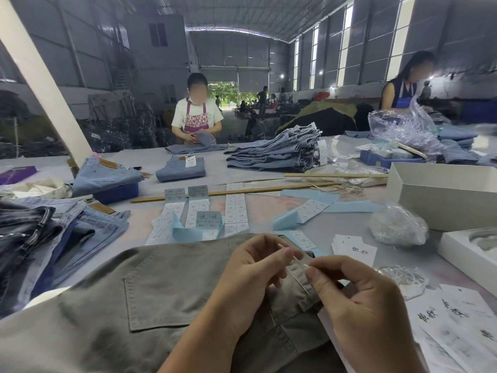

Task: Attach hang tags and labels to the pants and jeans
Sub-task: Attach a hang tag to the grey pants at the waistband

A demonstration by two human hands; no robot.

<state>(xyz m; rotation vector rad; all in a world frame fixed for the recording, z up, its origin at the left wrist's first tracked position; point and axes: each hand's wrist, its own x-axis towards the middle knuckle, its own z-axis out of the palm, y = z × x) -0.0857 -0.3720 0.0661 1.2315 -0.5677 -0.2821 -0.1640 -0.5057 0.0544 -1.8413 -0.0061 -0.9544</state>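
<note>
Lower centre: left hand (252,267) and right hand (357,294) each pinch an end of a clear tag string (298,261) over grey pants (150,292) on the desk (349,224).

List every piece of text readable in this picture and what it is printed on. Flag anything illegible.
White hang tags right of the hands: two brush-style black characters, too stylised to read with certainty.
Loose hang tags at lower right: same brush characters, blurred.
Sticker label sheets on the table: rows of small print, too small to read.
Tag on the folded jeans: a mark, too small to read.
Nothing else carries legible text.
</note>
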